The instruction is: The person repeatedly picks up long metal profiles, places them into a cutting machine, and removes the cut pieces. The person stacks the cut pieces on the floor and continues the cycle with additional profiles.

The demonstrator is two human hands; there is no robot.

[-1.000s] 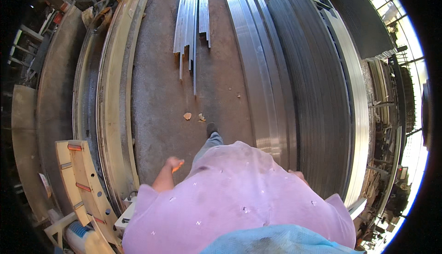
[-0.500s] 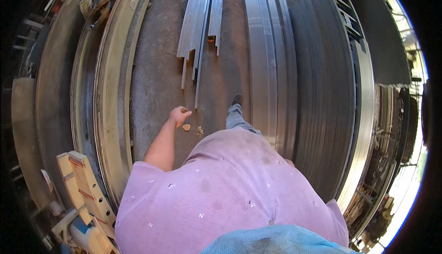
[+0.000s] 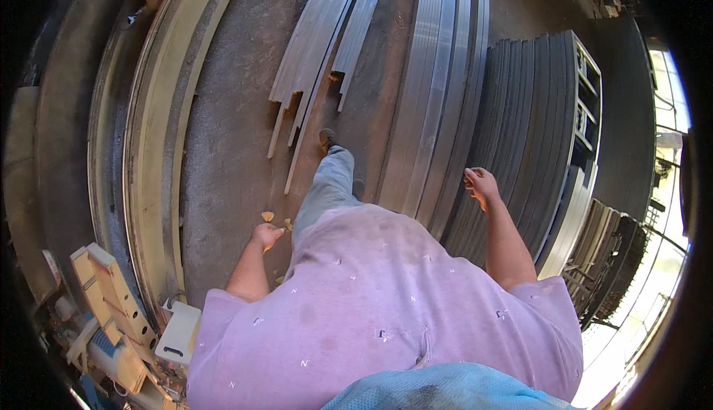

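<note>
Head view: since a second ago the person has stepped forward along the floor, one shoe now planted by the near ends of the loose metal strips at 12 o'clock. The right hand, hidden before, has swung out at 2 o'clock over the stacked sheets, its grip loosely curled on nothing. The left hand hangs near centre, half open and empty, above small scraps. Both hands are free as the walk nears the strips.

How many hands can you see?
2. The left hand hangs empty above the floor, near small wood scraps. The right hand is loosely curled and empty over the stacked metal sheets.
</note>
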